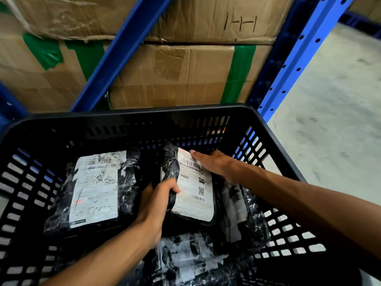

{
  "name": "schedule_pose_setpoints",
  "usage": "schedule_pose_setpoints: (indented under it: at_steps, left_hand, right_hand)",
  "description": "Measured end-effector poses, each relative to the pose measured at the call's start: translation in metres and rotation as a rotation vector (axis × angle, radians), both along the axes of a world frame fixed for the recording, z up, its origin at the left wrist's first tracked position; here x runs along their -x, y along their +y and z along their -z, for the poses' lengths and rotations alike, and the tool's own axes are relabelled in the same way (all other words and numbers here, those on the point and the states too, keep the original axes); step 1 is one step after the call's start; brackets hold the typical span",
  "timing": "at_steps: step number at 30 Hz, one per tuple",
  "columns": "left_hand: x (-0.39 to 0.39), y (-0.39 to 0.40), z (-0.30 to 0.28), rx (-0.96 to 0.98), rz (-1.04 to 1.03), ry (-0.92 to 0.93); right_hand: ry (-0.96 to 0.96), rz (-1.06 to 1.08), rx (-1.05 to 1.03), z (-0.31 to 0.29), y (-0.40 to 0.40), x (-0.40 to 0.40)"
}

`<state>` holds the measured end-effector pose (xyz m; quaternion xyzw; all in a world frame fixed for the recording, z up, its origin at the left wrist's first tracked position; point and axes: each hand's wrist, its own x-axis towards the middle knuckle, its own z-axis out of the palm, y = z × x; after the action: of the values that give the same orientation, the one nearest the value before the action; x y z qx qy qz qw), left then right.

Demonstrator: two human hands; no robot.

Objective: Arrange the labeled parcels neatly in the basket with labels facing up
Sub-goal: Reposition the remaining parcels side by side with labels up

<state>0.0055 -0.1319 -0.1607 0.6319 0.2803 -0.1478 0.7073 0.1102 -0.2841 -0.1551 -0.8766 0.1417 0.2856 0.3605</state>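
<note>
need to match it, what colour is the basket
Black basket, with slotted sides; shows best in the head view.

black slotted basket (274,141): left hand (156,205) grips label-up parcel (191,193); right hand (216,164) flat on its label; second labelled parcel (94,188) beside.

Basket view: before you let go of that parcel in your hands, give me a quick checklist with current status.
1. Held parcel label faces up: ok.
2. Left hand grips its left edge: ok.
3. Right hand rests on its far right side: ok.
4. Left parcel label up, lying flat: ok.
5. Held parcel lying flat: not ok, it tilts over another parcel.
6. Near parcel label up: cannot tell, blurred.
7. Basket room beneath: cannot tell.
</note>
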Motion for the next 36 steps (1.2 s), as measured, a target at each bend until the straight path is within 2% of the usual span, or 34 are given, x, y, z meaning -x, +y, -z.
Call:
schedule_pose_setpoints:
  at_steps: [3, 5, 7, 12, 16, 21, 25, 26, 28, 30, 32, 36]
  left_hand:
    - [-0.005, -0.003, -0.005, -0.279, 0.091, 0.033]
    - [-0.006, -0.005, 0.0, -0.373, 0.199, 0.07]
    - [-0.008, -0.007, 0.01, -0.398, 0.244, 0.115]
    - [-0.021, -0.003, 0.034, -0.468, 0.21, 0.195]
    - [-0.021, -0.001, 0.051, -0.503, 0.242, 0.14]
    - [-0.022, 0.002, 0.053, -0.456, 0.242, 0.068]
    - [-0.015, -0.012, 0.036, -0.678, 0.435, -0.056]
    - [-0.014, -0.018, 0.029, -0.672, 0.472, -0.107]
    - [-0.008, -0.031, 0.016, -0.495, 0.51, -0.135]
    - [0.001, -0.045, 0.006, -0.303, 0.556, -0.087]
    - [0.012, -0.057, 0.002, -0.228, 0.653, -0.049]
    - [0.022, -0.065, -0.001, -0.132, 0.75, -0.034]
  right_hand:
    - [-0.087, -0.019, -0.017, 0.003, 0.001, -0.004]
    - [-0.137, -0.04, 0.023, 0.003, 0.003, -0.007]
    - [-0.165, -0.105, 0.055, 0.005, 0.007, -0.008]
    - [-0.188, -0.234, 0.092, 0.019, 0.022, -0.004]
    - [-0.122, -0.3, 0.142, 0.037, 0.032, -0.006]
    - [-0.078, -0.406, 0.226, 0.037, 0.031, -0.009]
    - [-0.155, -0.61, 0.409, 0.001, 0.021, -0.01]
    - [-0.201, -0.637, 0.48, -0.012, 0.016, -0.009]
    - [-0.241, -0.675, 0.651, -0.033, 0.004, -0.003]
    - [-0.16, -0.737, 0.753, -0.042, -0.007, 0.008]
    - [-0.092, -0.761, 0.786, -0.039, -0.013, 0.021]
    - [-0.164, -0.641, 0.794, -0.033, -0.015, 0.029]
